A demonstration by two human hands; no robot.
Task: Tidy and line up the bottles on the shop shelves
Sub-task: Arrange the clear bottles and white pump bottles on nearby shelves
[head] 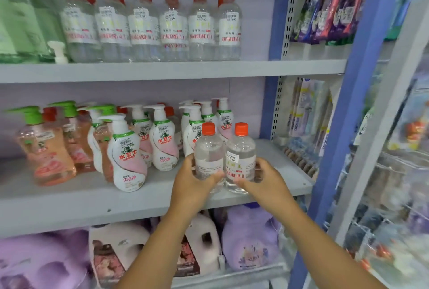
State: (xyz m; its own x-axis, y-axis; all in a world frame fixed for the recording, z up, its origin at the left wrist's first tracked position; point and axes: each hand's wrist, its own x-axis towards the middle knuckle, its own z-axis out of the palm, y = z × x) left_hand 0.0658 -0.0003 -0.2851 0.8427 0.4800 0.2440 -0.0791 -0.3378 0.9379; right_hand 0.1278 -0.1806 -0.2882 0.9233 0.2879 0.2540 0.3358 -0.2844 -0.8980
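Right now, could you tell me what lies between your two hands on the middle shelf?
In the head view, two clear orange-capped bottles stand side by side between the left hand and right hand, one gripped by each.

top grey metal shelf: row of clear plastic bottles with orange caps, green bottles at left | middle grey metal shelf: white-and-pink pump bottles, peach pump bottles with green pumps, two clear orange-capped bottles near front edge | bottom shelf: white jugs, lilac jugs
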